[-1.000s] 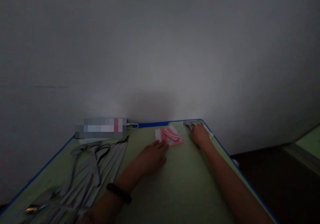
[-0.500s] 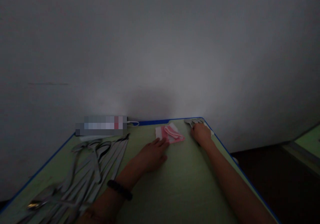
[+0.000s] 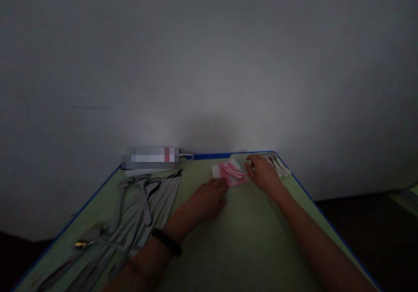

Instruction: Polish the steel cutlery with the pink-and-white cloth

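Note:
A small folded pink and white cloth point(image 3: 230, 172) lies near the far edge of the green table point(image 3: 248, 239). My left hand point(image 3: 210, 197) rests flat on the table, fingers stretched out, its fingertips touching the cloth's near left corner. My right hand point(image 3: 263, 173) lies just right of the cloth with fingers spread, its fingertips by the cloth's right edge. It holds nothing that I can make out. A few pieces of metal cutlery on a white napkin point(image 3: 277, 165) lie at the far right corner, just beyond my right hand.
Several long metal utensils point(image 3: 137, 209) lie spread over the table's left side. A blurred flat box point(image 3: 150, 158) sits at the far edge against the grey wall. The table has a blue rim point(image 3: 225, 155). Dark floor lies to the right.
My right hand has come off the cutlery at the far right corner and moved left toward the pink cloth. The view has shifted left. My left hand stays at the cloth.

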A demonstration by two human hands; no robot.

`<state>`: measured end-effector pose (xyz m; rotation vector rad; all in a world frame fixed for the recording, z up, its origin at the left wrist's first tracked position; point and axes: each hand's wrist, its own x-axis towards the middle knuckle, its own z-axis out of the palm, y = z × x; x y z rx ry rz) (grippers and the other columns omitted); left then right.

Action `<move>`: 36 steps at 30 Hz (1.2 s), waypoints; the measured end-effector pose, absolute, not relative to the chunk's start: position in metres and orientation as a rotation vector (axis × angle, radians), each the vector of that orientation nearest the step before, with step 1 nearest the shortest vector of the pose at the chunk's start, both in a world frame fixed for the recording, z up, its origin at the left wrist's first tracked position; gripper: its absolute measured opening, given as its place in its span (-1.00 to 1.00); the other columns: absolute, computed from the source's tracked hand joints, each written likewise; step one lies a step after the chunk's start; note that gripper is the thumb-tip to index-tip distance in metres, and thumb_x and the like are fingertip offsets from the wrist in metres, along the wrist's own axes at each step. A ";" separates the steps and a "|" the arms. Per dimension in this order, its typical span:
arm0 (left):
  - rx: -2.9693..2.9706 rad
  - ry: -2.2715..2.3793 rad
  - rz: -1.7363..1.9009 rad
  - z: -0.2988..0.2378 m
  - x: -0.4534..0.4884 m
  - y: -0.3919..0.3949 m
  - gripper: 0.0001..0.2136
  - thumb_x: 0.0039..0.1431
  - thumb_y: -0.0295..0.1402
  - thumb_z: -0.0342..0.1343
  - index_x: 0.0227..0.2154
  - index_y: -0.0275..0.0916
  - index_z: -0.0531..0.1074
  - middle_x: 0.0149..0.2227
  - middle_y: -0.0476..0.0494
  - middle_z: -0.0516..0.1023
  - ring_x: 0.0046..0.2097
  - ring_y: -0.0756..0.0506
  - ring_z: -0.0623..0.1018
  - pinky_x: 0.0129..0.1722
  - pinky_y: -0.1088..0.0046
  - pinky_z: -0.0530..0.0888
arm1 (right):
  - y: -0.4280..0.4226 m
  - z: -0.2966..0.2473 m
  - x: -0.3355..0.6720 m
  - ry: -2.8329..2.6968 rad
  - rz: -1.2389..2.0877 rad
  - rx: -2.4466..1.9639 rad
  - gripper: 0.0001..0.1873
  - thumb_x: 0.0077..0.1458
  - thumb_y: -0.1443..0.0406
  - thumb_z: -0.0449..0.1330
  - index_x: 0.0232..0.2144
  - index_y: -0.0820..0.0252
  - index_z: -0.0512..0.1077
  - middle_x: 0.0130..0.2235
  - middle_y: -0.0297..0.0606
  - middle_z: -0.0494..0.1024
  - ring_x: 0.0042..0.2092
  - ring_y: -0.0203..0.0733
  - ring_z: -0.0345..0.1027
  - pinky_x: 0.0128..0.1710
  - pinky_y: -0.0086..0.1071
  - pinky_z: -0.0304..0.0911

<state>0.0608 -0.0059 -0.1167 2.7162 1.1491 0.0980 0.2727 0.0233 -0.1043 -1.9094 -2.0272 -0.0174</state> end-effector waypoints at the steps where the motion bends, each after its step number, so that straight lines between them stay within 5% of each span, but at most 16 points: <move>1: 2.727 1.166 0.130 -0.113 0.057 -0.010 -0.66 0.19 -0.37 -0.15 0.02 -0.24 0.23 0.15 -0.24 0.21 0.14 -0.16 0.24 0.12 0.27 0.18 | 0.020 -0.109 0.263 -2.056 0.021 -1.820 -0.62 0.19 0.17 -0.12 -0.05 0.19 0.31 -0.08 -0.13 0.42 -0.15 -0.20 0.34 -0.11 -0.39 0.16; 6: 2.588 1.622 0.078 -0.087 0.012 -0.011 -0.76 0.20 -0.35 -0.16 -0.12 -0.21 0.31 -0.01 -0.20 0.34 0.01 -0.13 0.36 0.02 0.35 0.27 | 0.007 -0.140 0.222 -2.232 0.101 -1.566 -0.59 0.22 0.18 -0.17 0.02 0.13 0.26 -0.02 -0.15 0.40 -0.05 -0.20 0.30 -0.07 -0.40 0.14; 13: 2.230 1.959 -0.265 -0.063 -0.080 0.014 -0.64 0.13 -0.14 -0.11 -0.44 -0.32 0.45 -0.38 -0.30 0.54 -0.32 -0.19 0.52 -0.33 0.35 0.40 | 0.013 -0.153 0.211 -2.249 0.033 -1.602 -0.60 0.19 0.17 -0.14 -0.01 0.09 0.29 -0.06 -0.18 0.45 -0.13 -0.16 0.35 -0.20 -0.35 0.21; 24: 1.969 1.782 -0.388 -0.079 -0.096 0.016 -0.72 -0.06 -0.25 -0.02 -0.72 -0.28 0.41 -0.58 -0.22 0.53 -0.54 -0.11 0.47 -0.51 0.41 0.36 | 0.011 -0.158 0.213 -2.221 0.036 -1.572 -0.65 0.15 0.20 -0.08 -0.07 0.12 0.34 -0.11 -0.21 0.50 -0.16 -0.19 0.38 -0.22 -0.37 0.22; 30: 1.867 1.634 -0.363 -0.057 -0.112 0.009 -0.63 0.02 -0.14 -0.05 -0.70 -0.29 0.41 -0.59 -0.18 0.51 -0.58 -0.05 0.43 -0.62 0.50 0.32 | 0.010 -0.157 0.215 -2.233 0.037 -1.560 -0.61 0.15 0.19 -0.09 -0.03 0.14 0.33 -0.08 -0.18 0.48 -0.14 -0.18 0.37 -0.20 -0.35 0.23; 36: 1.740 1.529 -0.253 -0.053 -0.118 0.006 -0.64 0.00 -0.08 0.01 -0.65 -0.29 0.39 -0.57 -0.14 0.54 -0.54 -0.04 0.47 -0.52 0.47 0.42 | 0.012 -0.163 0.219 -2.226 0.036 -1.552 -0.61 0.13 0.20 -0.07 -0.01 0.11 0.31 -0.05 -0.19 0.47 -0.14 -0.17 0.38 -0.18 -0.33 0.24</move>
